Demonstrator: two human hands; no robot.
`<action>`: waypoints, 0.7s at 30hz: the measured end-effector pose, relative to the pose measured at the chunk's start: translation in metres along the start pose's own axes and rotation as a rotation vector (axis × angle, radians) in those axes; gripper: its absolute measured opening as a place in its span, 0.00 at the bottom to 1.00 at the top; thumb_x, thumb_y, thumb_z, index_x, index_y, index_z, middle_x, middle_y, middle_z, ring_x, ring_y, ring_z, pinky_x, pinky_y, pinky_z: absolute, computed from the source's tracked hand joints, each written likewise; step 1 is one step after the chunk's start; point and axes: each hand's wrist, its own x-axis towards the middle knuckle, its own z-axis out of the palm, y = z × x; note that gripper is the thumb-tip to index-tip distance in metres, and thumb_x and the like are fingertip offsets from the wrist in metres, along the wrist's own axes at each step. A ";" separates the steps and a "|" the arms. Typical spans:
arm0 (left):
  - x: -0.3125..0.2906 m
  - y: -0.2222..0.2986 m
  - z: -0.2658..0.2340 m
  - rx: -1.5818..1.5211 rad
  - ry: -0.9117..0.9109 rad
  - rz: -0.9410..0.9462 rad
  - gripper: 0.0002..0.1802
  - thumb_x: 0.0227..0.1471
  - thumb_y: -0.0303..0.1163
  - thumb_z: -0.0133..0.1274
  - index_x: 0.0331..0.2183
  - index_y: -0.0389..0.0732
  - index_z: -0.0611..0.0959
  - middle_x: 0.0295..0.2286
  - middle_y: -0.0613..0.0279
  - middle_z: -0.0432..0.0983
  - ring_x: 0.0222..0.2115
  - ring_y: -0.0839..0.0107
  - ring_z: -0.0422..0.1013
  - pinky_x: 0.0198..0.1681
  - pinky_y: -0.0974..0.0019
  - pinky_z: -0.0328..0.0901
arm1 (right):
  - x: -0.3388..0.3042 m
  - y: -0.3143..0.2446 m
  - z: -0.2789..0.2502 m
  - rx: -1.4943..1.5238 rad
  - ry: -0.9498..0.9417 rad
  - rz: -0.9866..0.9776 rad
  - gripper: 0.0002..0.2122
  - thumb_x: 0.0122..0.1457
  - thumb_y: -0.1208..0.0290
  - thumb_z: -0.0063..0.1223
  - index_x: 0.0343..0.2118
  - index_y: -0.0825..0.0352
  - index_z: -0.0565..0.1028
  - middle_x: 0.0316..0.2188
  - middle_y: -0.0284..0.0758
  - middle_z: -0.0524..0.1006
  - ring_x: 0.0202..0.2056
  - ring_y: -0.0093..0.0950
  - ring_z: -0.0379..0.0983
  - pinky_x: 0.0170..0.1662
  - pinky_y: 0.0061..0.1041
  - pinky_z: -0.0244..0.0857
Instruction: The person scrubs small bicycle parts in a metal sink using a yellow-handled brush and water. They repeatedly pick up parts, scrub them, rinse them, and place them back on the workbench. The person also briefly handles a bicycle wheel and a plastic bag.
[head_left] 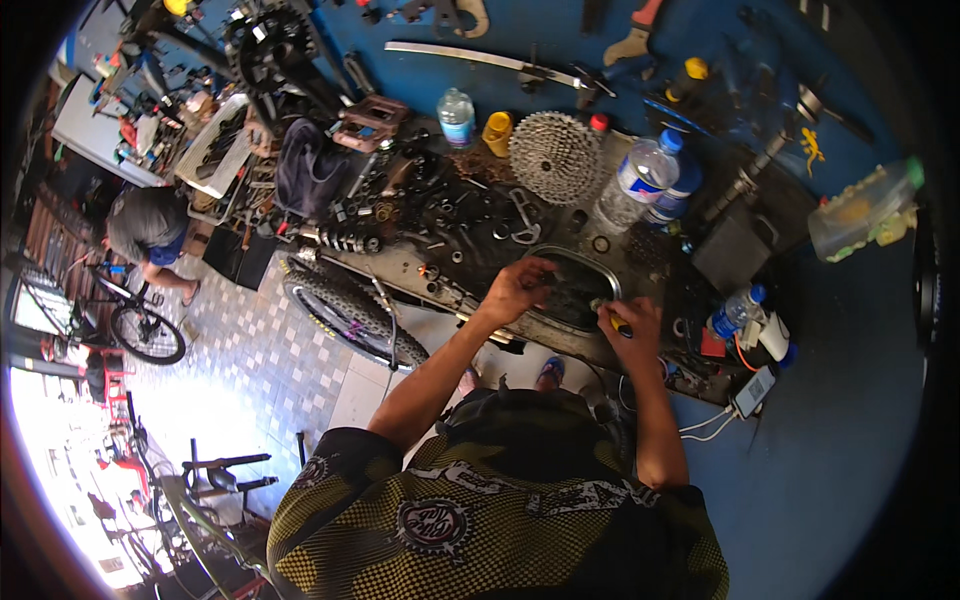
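Note:
A dark oval tray (614, 276) with a pale metal rim lies at the bench's near edge, in front of me. My left hand (520, 290) reaches over its left side, fingers bent but apart, with nothing visible between them. At the tray's right side, my right hand (636, 330) is closed around a small tool (621, 326) with a yellow and black handle. The tool's working end is too small to make out. Behind the tray stand a bicycle cassette (556, 157) and a large clear plastic bottle (632, 185).
Loose metal parts crowd the bench to the left. A bicycle wheel (345, 312) leans below its front edge. On the right are a smaller bottle (738, 311) and a phone (754, 391) with white cables. Another person (145, 225) bends near a bicycle (148, 330) at far left.

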 end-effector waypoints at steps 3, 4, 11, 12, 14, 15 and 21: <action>0.001 -0.007 -0.004 0.329 0.018 0.043 0.23 0.52 0.18 0.65 0.50 0.38 0.80 0.40 0.60 0.82 0.37 0.72 0.81 0.40 0.65 0.76 | -0.004 0.006 0.002 0.015 0.003 0.077 0.08 0.55 0.62 0.70 0.30 0.60 0.84 0.26 0.32 0.83 0.33 0.35 0.76 0.40 0.39 0.66; 0.000 -0.011 -0.002 0.380 0.044 0.127 0.24 0.51 0.18 0.64 0.51 0.39 0.80 0.42 0.60 0.82 0.41 0.70 0.81 0.41 0.65 0.76 | 0.002 0.000 0.002 0.144 -0.042 0.195 0.08 0.56 0.62 0.69 0.30 0.61 0.84 0.27 0.33 0.83 0.33 0.36 0.76 0.40 0.39 0.66; -0.003 0.009 0.014 0.501 0.056 0.208 0.31 0.49 0.15 0.59 0.56 0.41 0.76 0.53 0.59 0.79 0.54 0.59 0.79 0.47 0.59 0.76 | 0.032 -0.045 0.009 0.371 -0.114 0.335 0.11 0.62 0.62 0.64 0.31 0.65 0.84 0.27 0.37 0.81 0.33 0.36 0.76 0.40 0.37 0.68; -0.001 0.010 0.013 0.496 0.071 0.208 0.31 0.49 0.15 0.59 0.56 0.41 0.76 0.53 0.58 0.79 0.54 0.59 0.79 0.47 0.59 0.76 | 0.034 -0.035 0.013 0.250 -0.110 0.294 0.11 0.63 0.62 0.64 0.31 0.65 0.84 0.26 0.37 0.81 0.33 0.36 0.76 0.40 0.36 0.69; -0.002 0.014 0.009 0.539 0.060 0.185 0.31 0.49 0.15 0.58 0.56 0.41 0.76 0.53 0.57 0.78 0.53 0.58 0.79 0.47 0.59 0.76 | 0.032 -0.032 0.015 0.375 -0.057 0.286 0.11 0.62 0.61 0.64 0.30 0.65 0.83 0.25 0.37 0.80 0.32 0.37 0.75 0.38 0.38 0.68; -0.006 0.015 0.010 0.558 0.053 0.166 0.31 0.49 0.15 0.58 0.56 0.41 0.76 0.54 0.57 0.78 0.52 0.58 0.80 0.46 0.59 0.76 | 0.036 -0.041 0.010 0.444 -0.084 0.274 0.11 0.62 0.61 0.64 0.30 0.64 0.83 0.25 0.38 0.80 0.32 0.37 0.75 0.38 0.39 0.68; -0.005 0.009 0.011 0.515 0.078 0.199 0.33 0.47 0.15 0.60 0.56 0.41 0.77 0.53 0.56 0.76 0.51 0.57 0.80 0.44 0.59 0.77 | 0.021 -0.016 0.026 0.183 -0.013 0.316 0.11 0.59 0.62 0.67 0.30 0.66 0.83 0.25 0.41 0.77 0.34 0.41 0.76 0.38 0.40 0.69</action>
